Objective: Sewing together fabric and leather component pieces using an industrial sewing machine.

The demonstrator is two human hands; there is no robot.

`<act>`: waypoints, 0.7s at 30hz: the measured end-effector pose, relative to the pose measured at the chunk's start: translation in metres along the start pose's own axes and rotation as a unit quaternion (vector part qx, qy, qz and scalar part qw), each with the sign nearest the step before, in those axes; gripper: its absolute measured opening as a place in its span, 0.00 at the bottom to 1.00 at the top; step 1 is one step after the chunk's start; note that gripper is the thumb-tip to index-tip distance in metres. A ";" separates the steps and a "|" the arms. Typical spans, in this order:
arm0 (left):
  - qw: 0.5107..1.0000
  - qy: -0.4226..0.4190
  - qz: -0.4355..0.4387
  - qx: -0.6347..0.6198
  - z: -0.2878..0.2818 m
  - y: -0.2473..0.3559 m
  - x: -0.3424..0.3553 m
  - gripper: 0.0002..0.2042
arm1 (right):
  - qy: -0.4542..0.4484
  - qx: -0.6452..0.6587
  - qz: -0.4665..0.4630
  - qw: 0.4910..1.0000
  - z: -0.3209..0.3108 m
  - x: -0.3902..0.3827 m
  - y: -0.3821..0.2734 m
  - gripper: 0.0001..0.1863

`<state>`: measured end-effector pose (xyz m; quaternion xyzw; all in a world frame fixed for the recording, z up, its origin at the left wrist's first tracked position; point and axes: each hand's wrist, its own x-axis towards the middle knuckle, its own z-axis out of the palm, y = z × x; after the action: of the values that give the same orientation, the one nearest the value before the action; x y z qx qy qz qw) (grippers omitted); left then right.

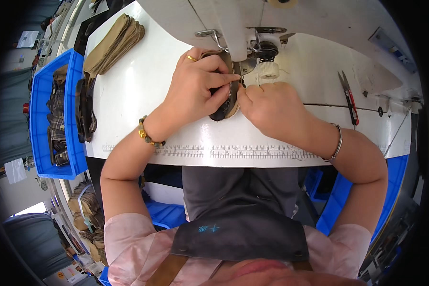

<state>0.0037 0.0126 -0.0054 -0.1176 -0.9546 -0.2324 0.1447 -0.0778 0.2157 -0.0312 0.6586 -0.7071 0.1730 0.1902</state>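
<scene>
A dark fabric piece (218, 115) with a tan edge lies under the head of a white sewing machine (238, 24). A thin toothed line, like a zipper, runs along it. My left hand (193, 86) grips the piece from its left side, index finger and thumb stretched toward the toothed line. On the other side, my right hand (271, 105) is closed, its thumb and fingertips pinching the right edge close to the left index fingertip. The presser foot and needle are mostly hidden behind the machine head and my fingers.
A stack of tan sole-shaped pieces (112, 45) lies at the far left of the white table (143, 102). Left of it, a blue bin (74, 109) holds plaid fabric pieces. Red-handled scissors (350, 102) rest at the right. A printed ruler (214, 151) follows the front edge.
</scene>
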 end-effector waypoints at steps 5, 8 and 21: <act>1.000 0.013 -0.009 -0.010 0.004 -0.014 0.003 0.10 | 0.000 -0.011 0.022 1.000 0.004 0.003 0.005 0.08; 0.999 0.025 -0.002 0.020 0.003 -0.014 0.002 0.10 | -0.025 -0.003 0.036 0.999 0.005 0.002 0.006 0.14; 0.972 -0.042 0.032 0.228 -0.035 0.040 -0.007 0.18 | -0.024 0.043 0.035 0.998 -0.005 0.000 0.004 0.09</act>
<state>0.0292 0.0289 0.0386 -0.1217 -0.9833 0.0015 0.1351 -0.0814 0.2189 -0.0267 0.6446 -0.7264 0.1937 0.1387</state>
